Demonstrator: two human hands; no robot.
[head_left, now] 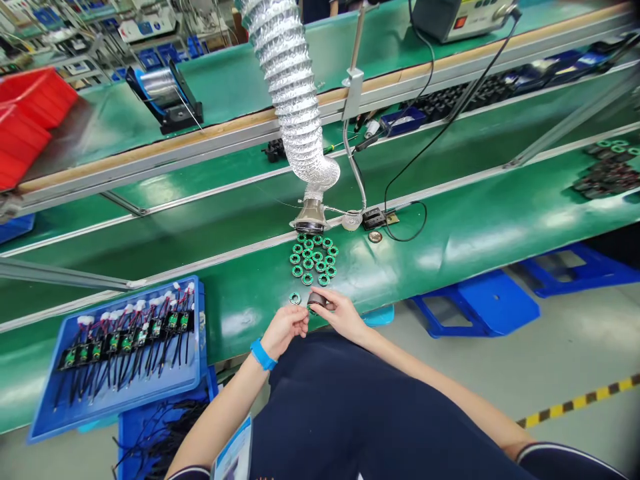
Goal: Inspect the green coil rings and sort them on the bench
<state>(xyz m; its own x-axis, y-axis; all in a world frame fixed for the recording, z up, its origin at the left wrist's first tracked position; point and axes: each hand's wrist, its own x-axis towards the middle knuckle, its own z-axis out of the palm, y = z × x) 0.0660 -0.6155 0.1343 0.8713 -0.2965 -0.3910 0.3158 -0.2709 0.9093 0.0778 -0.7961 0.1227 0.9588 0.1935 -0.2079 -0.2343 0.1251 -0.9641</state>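
My right hand grips a short dark cylindrical part between thumb and fingers, just above the green bench's front edge. A bit of green shows at its lower side. Close on its left, my left hand is closed with fingertips pinched together; whatever they hold is too small to make out. One green ring-shaped part lies alone on the bench by my left fingertips. Beyond it sits a cluster of similar green-topped rings, beneath the fume extraction nozzle.
A silver duct hangs over the cluster. To the left, a blue tray carries several wired circuit boards. A soldering iron stand and a small round tin are at right. Solder wire spool and red bins occupy the upper shelf.
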